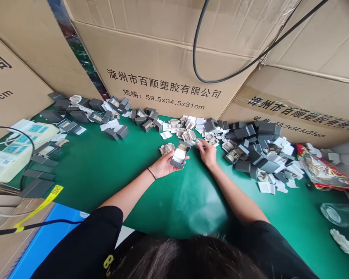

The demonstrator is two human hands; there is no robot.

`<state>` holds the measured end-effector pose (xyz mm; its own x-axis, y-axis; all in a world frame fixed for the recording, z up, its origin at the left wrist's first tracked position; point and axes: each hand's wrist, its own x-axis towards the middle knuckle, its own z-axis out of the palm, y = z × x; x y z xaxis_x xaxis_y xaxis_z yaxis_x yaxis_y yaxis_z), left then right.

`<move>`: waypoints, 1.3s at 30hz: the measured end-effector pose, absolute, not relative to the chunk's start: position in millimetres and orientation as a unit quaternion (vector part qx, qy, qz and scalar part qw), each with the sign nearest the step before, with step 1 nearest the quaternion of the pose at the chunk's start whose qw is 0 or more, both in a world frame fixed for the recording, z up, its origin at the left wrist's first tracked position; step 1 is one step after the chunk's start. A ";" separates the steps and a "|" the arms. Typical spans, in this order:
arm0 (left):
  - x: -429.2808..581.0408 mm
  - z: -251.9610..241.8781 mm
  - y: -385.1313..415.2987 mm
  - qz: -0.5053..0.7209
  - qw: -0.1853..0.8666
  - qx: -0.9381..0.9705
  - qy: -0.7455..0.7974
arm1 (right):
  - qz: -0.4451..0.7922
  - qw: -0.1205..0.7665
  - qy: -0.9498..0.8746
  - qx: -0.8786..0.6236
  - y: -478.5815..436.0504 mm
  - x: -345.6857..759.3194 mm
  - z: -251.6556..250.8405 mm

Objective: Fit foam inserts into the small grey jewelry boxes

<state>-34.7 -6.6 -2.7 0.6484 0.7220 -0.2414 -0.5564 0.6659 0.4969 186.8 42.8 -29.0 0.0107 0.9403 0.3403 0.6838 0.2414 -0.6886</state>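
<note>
In the middle of the head view, my left hand is wrapped round a small dark grey box. Its lid is open, and a white lining shows inside. Just right of it, my right hand is closed in a pinch on a small white piece, which looks like paper and is partly hidden by the fingers. A folded white paper insert lies beside my left hand. Beyond both hands is a heap of similar white inserts.
Dark grey boxes and inserts form a large pile on the right of the green table. More boxes lie at the back left, near a power strip. Large cartons wall the back. A red packet and clear cup sit at right.
</note>
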 end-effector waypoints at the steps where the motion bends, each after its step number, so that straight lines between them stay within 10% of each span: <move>1: -31.4 -4.3 -6.5 0.356 0.886 0.199 0.220 | 0.224 0.427 -0.641 -0.597 46.1 189.6 -30.6; 14: 48.4 -13.1 49.2 0.395 0.865 0.211 0.228 | 0.591 0.583 -0.387 -0.401 39.3 234.4 -25.4; 29: 70.9 -8.6 79.0 0.326 0.869 0.245 0.280 | 0.300 0.594 -0.548 -0.508 33.9 247.6 -15.1; 39: 77.6 -8.2 96.1 0.287 0.882 0.247 0.281 | 0.352 0.634 -0.461 -0.512 37.7 237.1 -15.3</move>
